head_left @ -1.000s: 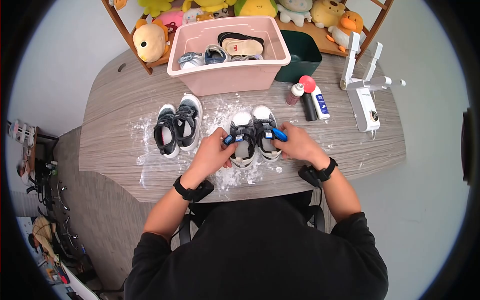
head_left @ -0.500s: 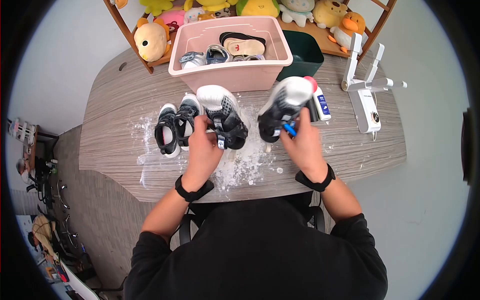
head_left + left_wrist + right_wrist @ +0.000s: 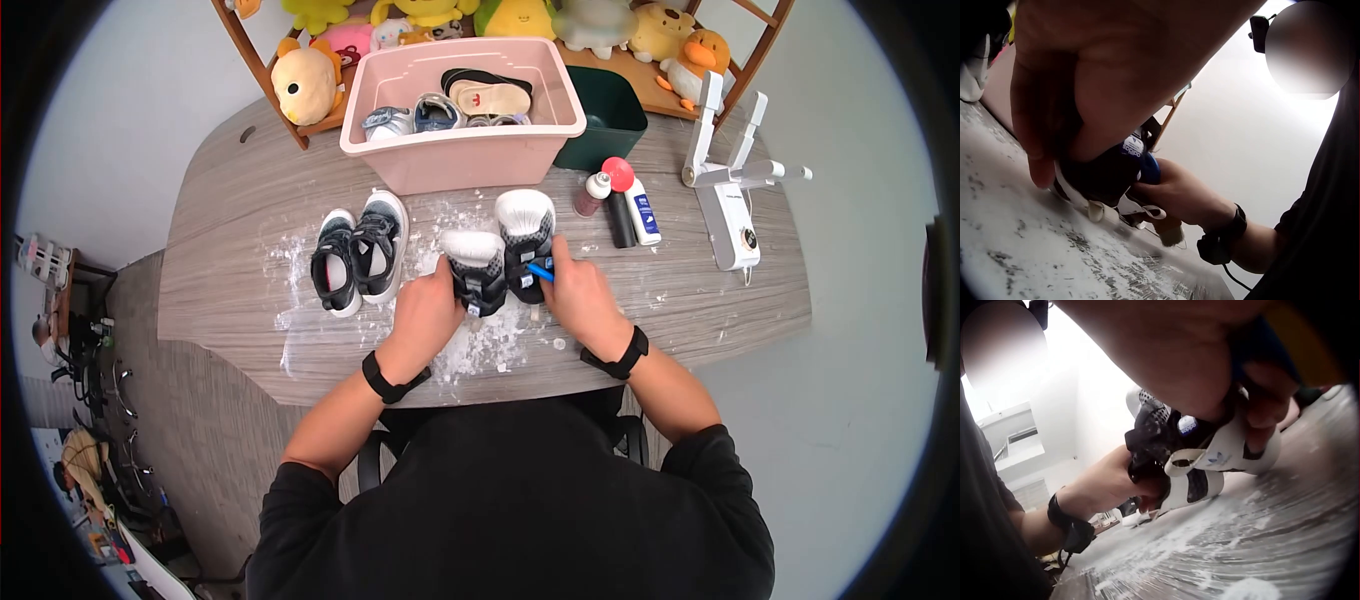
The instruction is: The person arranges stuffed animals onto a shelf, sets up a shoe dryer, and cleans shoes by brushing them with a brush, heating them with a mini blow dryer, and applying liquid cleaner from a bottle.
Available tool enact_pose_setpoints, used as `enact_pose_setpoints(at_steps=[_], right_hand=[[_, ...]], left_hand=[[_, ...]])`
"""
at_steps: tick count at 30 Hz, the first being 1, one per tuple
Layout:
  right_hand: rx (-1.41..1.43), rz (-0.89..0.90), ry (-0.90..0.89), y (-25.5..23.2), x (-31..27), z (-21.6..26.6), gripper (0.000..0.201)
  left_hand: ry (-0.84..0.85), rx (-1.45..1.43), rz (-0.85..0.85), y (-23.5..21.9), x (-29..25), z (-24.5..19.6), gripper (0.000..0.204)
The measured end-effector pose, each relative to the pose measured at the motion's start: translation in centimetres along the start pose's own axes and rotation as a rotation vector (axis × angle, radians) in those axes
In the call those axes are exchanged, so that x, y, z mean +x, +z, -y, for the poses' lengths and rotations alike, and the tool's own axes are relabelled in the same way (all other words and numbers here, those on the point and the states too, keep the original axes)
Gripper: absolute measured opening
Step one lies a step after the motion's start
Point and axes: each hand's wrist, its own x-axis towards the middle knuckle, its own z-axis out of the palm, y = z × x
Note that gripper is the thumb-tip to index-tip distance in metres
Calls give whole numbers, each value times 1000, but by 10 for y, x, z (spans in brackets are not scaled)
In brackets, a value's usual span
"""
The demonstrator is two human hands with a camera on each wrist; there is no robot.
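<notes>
Two dark-and-white sneakers stand side by side before me, toes away from me, close over the powdery tabletop. My left hand (image 3: 422, 308) grips the heel end of the left sneaker (image 3: 473, 247). The right hand (image 3: 588, 303) holds the right sneaker (image 3: 525, 215) by its side and heel, along with a blue-handled brush (image 3: 540, 272). Pale bristles of that brush (image 3: 1172, 235) poke out below the right hand in the left wrist view. Pull loops show at the heels, and the right wrist view has the white heel (image 3: 1219, 450) near the table. The left fingertips are partly hidden.
A second pair of dark sneakers (image 3: 360, 250) sits to the left. Behind are a pink bin (image 3: 460, 165) holding shoes and a dark green bin (image 3: 603, 140). Several bottles (image 3: 622, 215) and a white folding-arm device (image 3: 728, 220) stand right. White residue (image 3: 480, 350) marks the table.
Both sneakers were lifted off the table, held apart and tilted, then brought back together and lowered close to the table. The brush has stayed in the right hand.
</notes>
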Motion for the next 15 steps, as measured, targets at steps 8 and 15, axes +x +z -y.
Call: enact_pose_setpoints(at_steps=[8, 15], right_hand=[[92, 91, -24, -11, -16, 5, 43], [274, -6, 20, -14, -24, 9, 48]], left_hand=[[-118, -171, 271, 3, -8, 7, 19], [219, -288, -93, -12, -9, -10, 49]])
